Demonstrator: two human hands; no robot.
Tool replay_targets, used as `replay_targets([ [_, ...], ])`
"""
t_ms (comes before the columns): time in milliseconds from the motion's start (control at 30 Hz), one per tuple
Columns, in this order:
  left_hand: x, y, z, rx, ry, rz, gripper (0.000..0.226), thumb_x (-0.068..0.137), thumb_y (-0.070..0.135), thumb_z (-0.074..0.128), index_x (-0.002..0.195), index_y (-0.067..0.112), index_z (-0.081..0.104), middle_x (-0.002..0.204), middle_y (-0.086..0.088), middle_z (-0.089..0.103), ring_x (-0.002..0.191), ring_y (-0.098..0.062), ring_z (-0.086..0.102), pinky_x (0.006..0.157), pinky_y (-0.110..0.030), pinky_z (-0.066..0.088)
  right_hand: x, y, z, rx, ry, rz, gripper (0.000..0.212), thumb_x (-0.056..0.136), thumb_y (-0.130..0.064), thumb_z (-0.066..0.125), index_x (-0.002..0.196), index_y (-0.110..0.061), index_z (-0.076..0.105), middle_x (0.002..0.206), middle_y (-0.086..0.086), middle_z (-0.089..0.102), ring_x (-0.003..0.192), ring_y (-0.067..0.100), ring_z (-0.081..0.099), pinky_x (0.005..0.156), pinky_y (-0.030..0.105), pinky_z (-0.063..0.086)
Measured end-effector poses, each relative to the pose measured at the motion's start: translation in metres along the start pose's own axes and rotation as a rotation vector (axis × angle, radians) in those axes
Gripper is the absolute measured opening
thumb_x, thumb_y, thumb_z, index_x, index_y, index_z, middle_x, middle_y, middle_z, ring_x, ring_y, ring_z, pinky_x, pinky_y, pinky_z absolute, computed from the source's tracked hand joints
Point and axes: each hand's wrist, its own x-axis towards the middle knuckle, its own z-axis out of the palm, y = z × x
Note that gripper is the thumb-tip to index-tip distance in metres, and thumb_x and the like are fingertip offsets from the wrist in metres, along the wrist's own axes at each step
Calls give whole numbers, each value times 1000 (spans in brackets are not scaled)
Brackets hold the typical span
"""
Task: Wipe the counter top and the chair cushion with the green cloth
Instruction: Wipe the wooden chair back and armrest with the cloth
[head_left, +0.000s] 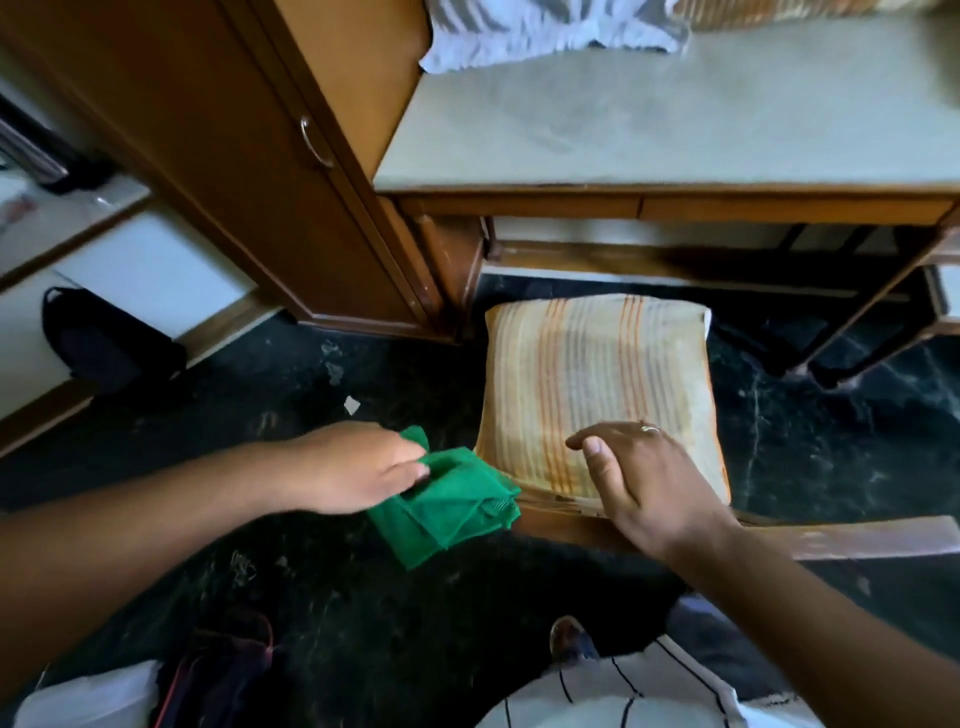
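The left hand (348, 467) holds the green cloth (447, 506) by its upper left edge, fingers closed on the fabric w/ the thumb on top. The cloth is folded in some layers and hangs down and to the right from this grip, over the dark floor (291, 613). Its right corner is just beside the front left corner of the cushion (597, 389); I cannot tell if they touch.

The right hand (649, 483) is to the right of the cloth, over the near part of the cushion. Its fingers are loosely spread and hold nothing (there is a ring (649, 428) on one finger). If the palm presses on the cushion or only hovers above, I cannot tell. The wrist crosses the wooden chair frame (831, 538) at the near edge of the cushion.

The cushion, striped in orange and pale colours, lies flat on the chair seat, beyond both hands. Further beyond it, well apart from the cloth, is the counter top (675, 119), a pale surface on a wooden base. At the far edge of it lie a crumpled white fabric (519, 31) and another striped item, partly out of view. Left of the counter stands a wooden cabinet (234, 156) w/ a metal handle (314, 143).
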Motion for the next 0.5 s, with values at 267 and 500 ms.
replay_targets([
  [267,8,46,-39,-184,269,41,40,102,41,38,76,13,51,71,-2,55,64,-17,53,59,-39,34,-3,16,-24,977,-163,461,69,70,-87,51,114,-35,65,113,-10,74,107,6,67,98,31,51],
  [500,72,176,-84,-590,506,278,49,98,44,36,95,4,64,87,-12,69,81,-29,66,72,-43,50,-6,60,-112,1261,24,569,51,73,-50,79,113,-20,69,110,8,76,98,24,74,76,42,59],
])
